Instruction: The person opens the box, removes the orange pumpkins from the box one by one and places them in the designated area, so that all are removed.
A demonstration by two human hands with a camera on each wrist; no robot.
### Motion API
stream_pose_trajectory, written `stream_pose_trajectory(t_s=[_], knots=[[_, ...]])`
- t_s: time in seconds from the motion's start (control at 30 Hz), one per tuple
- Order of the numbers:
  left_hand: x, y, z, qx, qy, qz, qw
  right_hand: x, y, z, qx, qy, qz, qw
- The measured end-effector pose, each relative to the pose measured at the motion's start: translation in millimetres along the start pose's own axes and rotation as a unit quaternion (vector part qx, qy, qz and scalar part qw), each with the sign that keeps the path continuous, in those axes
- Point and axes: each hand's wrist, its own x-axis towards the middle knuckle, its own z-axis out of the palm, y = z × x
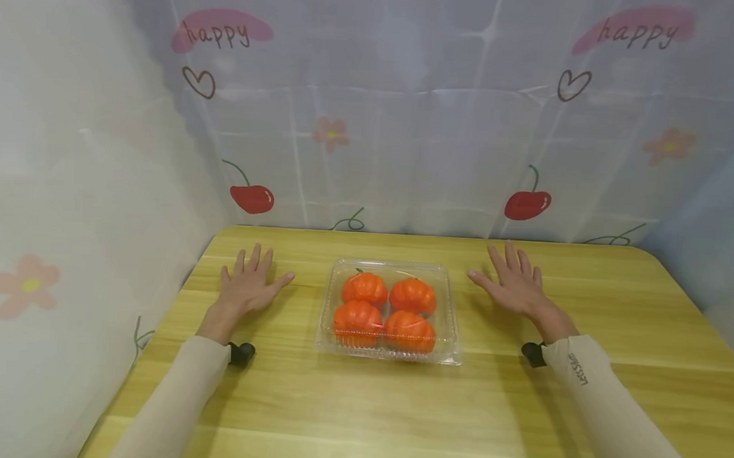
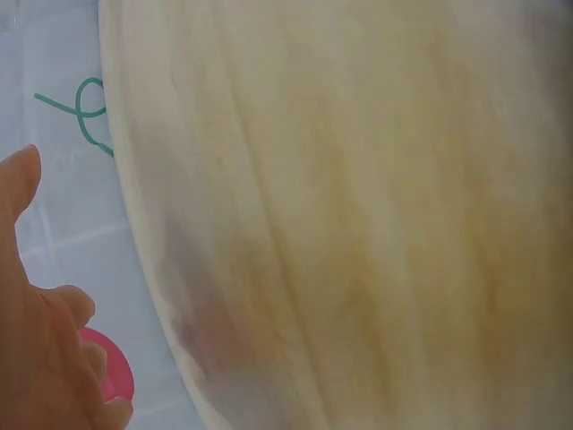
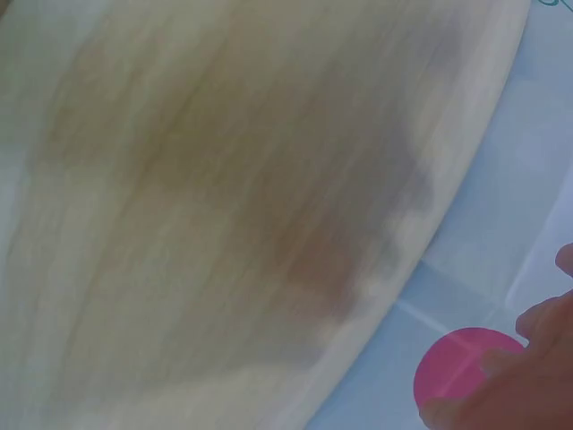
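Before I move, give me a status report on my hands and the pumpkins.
Left hand, right hand: fingers spread, holding nothing, either side of clear plastic box. Four orange pumpkins inside it. In the way: the box's plastic.

Pale sheeting (image 1: 400, 169) behind | printed cherries (image 1: 251, 199), hearts (image 1: 573, 86) | yellow wood-grain table (image 1: 365, 413)

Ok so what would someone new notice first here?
Probably the four bright orange ribbed pumpkins inside a clear plastic box on the yellowish wood-grain table. The bare left hand and bare right hand, spread wide, flank the box. Behind the table, a pale sheet carries printed red cherries.
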Motion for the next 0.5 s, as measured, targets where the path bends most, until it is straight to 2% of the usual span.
stream_pose_trajectory(t_s=[0.2, 0.3, 0.4, 0.5], knots=[[-1.8, -2.0, 0.1, -0.007, 0.001, 0.003, 1.0000, -3.8, -3.0, -0.4, 0.010, 0.004, -0.012, 1.000], [-4.7, -3.2, -0.2, -0.019, 0.011, 0.019, 0.9996, -10.2, -5.4, -1.2, 0.023, 0.010, -0.026, 0.999], [-10.0, -5.4, -2.0, -0.058, 0.054, 0.044, 0.9959, -21.0, -12.6, -2.7, 0.056, 0.018, -0.047, 0.997], [-17.1, 0.7, -0.7, -0.133, 0.108, 0.073, 0.9824, -38.7, -20.8, -4.8, 0.086, 0.024, -0.069, 0.994]])
